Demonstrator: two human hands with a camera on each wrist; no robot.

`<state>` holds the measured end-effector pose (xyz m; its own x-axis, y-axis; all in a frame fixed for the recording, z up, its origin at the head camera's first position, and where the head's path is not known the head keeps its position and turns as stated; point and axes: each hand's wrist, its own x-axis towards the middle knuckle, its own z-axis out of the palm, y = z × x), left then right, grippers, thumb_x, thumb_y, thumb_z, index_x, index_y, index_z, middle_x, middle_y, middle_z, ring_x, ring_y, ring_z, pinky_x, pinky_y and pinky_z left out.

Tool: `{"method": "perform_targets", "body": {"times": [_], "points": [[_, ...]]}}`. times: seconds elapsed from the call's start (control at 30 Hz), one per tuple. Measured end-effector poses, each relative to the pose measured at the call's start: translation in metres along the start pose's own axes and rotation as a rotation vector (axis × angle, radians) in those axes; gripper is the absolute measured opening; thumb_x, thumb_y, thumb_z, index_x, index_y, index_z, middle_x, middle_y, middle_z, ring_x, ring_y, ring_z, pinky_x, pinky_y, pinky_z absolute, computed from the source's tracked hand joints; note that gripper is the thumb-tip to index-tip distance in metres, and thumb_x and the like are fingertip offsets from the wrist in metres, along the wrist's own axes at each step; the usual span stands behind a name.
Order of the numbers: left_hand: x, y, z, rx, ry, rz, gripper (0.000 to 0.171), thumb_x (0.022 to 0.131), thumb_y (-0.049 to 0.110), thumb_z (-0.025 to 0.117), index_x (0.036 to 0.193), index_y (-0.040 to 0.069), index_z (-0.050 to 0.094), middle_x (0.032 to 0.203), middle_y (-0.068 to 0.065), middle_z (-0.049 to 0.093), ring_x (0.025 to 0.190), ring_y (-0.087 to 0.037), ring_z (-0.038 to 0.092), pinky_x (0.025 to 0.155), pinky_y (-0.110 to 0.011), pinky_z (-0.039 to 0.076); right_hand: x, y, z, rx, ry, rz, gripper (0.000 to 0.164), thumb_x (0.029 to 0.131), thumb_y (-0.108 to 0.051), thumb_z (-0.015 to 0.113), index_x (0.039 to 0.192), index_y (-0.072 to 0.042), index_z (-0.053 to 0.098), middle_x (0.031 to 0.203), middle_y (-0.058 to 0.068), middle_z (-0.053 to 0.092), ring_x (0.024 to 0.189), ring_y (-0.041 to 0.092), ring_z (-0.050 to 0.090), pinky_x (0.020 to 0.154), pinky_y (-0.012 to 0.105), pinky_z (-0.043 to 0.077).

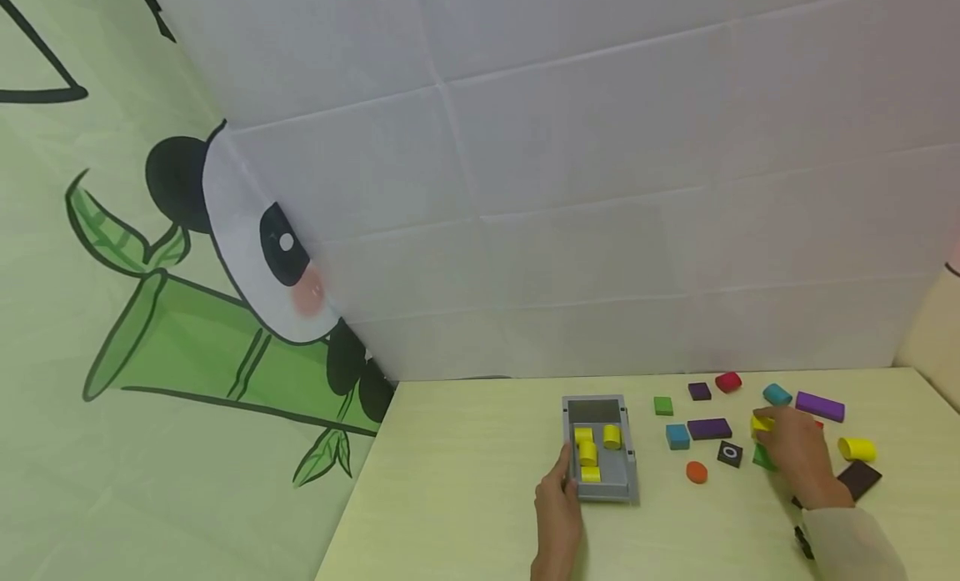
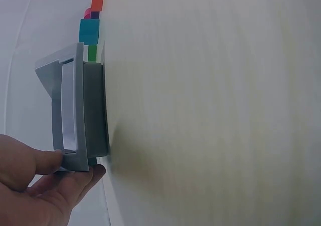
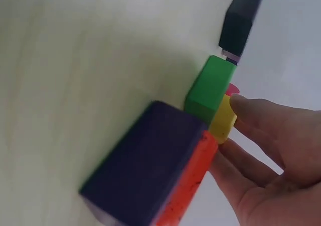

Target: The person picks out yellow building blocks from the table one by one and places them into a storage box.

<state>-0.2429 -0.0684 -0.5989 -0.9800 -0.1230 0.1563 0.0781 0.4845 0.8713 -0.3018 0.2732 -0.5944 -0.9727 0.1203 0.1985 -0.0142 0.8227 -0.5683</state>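
Observation:
A grey plastic tray (image 1: 613, 491) stands on the table with several yellow blocks (image 1: 588, 453) inside it. My left hand (image 1: 558, 506) grips the tray's near left edge, thumb above and fingers beneath the rim in the left wrist view. Among the loose blocks on the right, my right hand (image 1: 802, 460) pinches a yellow block (image 3: 224, 120) between thumb and fingers. Just in front of that block is a green block (image 3: 208, 88). A dark block (image 3: 145, 161) and a red one (image 3: 188, 178) lie close to the hand.
Left of the right hand lie a purple block (image 1: 709, 429), a blue cube (image 1: 677, 437), an orange disc (image 1: 697, 472) and a dark tile with a white ring (image 1: 730, 453). Another yellow cylinder (image 1: 857, 449) and a long purple block (image 1: 820, 406) lie right. A pale wall covering (image 1: 562, 231) rises behind.

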Motion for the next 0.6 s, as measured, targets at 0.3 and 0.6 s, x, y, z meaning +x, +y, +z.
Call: {"method": "perform_targets", "body": {"times": [0.3, 0.6], "points": [[0.0, 0.0016, -0.0003, -0.003, 0.004, -0.017, 0.055, 0.087, -0.005, 0.054, 0.134, 0.02, 0.043, 0.131, -0.011, 0.047, 0.116, -0.023, 0.043, 0.091, -0.039, 0.045, 0.0023, -0.0016, 0.0023, 0.016, 0.012, 0.009, 0.032, 0.074, 0.002, 0.069, 0.102, 0.012, 0.057, 0.103, 0.034, 0.055, 0.092, 0.05, 0.048, 0.077, 0.065, 0.044], [-0.0006, 0.0039, -0.002, 0.001, -0.003, -0.021, 0.054, 0.087, -0.004, 0.053, 0.134, 0.021, 0.043, 0.132, -0.011, 0.046, 0.116, -0.024, 0.042, 0.092, -0.041, 0.044, 0.002, -0.0031, 0.0006, 0.022, 0.025, -0.003, 0.032, 0.074, 0.005, 0.067, 0.103, 0.013, 0.056, 0.104, 0.035, 0.053, 0.093, 0.051, 0.046, 0.079, 0.067, 0.042]]}}
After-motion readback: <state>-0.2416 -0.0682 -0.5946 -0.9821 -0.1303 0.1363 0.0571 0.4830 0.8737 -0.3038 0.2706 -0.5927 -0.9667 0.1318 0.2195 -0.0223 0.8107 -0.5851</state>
